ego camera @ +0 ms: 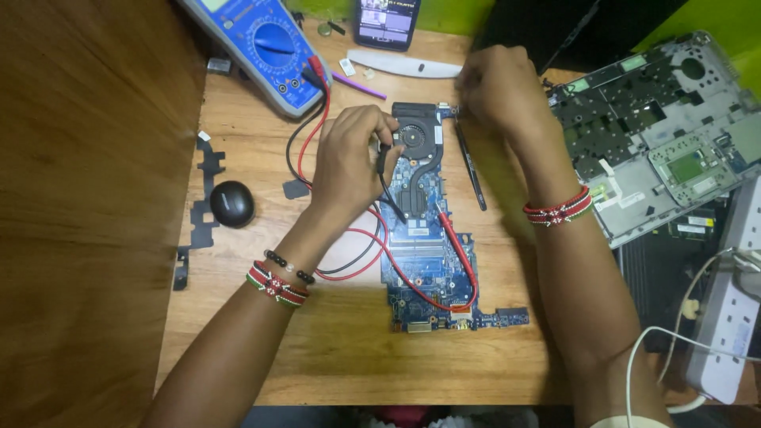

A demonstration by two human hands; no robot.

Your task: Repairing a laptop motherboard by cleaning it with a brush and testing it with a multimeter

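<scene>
A blue laptop motherboard (428,254) lies flat near the middle of the wooden table (254,333). Its long axis runs from the far edge toward the near edge, and the end with the black round fan (416,133) points to the far edge. Dark copper heat pipes run from the fan down the board.

The left hand (349,162) is closed around a black probe (384,170), thumb and fingers pinching its upper part; the thin tip points down onto the board beside the heat pipes. The right hand (499,87) rests at the far right corner of the board with fingers curled together; what they pinch I cannot tell. A red probe (456,242) lies along the right part of the board, and red and black wires loop back to a blue multimeter (265,43) at the far left corner of the table.

A black glossy oval object (231,203) sits toward the left edge. A grey plastic laptop case (662,135) lies at the right edge, and a white power strip (733,309) at the near right corner. The table is light, grainy wood; behind its far edge the wall is green.
</scene>
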